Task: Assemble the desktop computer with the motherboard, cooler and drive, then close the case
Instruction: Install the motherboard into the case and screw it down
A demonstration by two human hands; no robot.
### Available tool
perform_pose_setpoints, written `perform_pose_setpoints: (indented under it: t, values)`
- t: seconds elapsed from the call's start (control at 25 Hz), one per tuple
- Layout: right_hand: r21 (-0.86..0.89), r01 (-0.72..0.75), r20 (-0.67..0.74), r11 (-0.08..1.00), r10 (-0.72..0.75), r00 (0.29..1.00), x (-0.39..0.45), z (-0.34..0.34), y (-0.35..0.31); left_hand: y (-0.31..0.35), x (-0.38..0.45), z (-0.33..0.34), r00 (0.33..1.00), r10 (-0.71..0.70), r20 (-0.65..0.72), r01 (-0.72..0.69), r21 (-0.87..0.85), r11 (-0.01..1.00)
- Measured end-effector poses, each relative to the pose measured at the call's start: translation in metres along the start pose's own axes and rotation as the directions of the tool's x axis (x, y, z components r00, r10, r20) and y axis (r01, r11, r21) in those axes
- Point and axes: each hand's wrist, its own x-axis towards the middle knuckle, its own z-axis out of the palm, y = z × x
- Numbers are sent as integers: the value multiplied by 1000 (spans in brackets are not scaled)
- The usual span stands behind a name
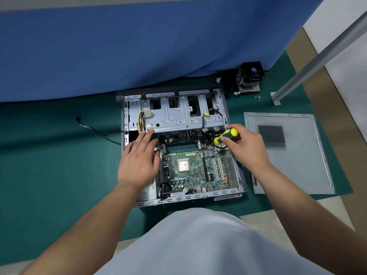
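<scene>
On green mat (49, 165), open case (241, 187), blue partition (139, 46) behind

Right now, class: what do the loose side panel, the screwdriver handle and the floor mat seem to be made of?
Side panel: apparently thin sheet metal, matte grey, with folded edges and a punched vent grid.
Screwdriver handle: probably moulded plastic or rubber, glossy yellow with green bands, gripped by the right hand.
Floor mat: dull teal, likely rubber or felt; uncertain.

No legible text or labels.
</scene>
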Motion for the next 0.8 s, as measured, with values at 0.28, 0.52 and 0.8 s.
perform_pose_setpoints:
  t: [0.28, 0.52, 0.8]
  values:
    - [-38, 41, 39, 998, -40, 998, -1, 3, -8, 0, 0, 3, 1000, -1, -27, 1, -1, 1000]
    - [-69, 63, 38, 996, -61, 997, -2, 3, -10, -1, 0, 4, 1000, -3, -20, 3, 2, 1000]
    - [-152, 138, 112, 979, -122, 986, 3, 7, -21, -1, 0, 4, 999, 7, -40, -7, -3, 1000]
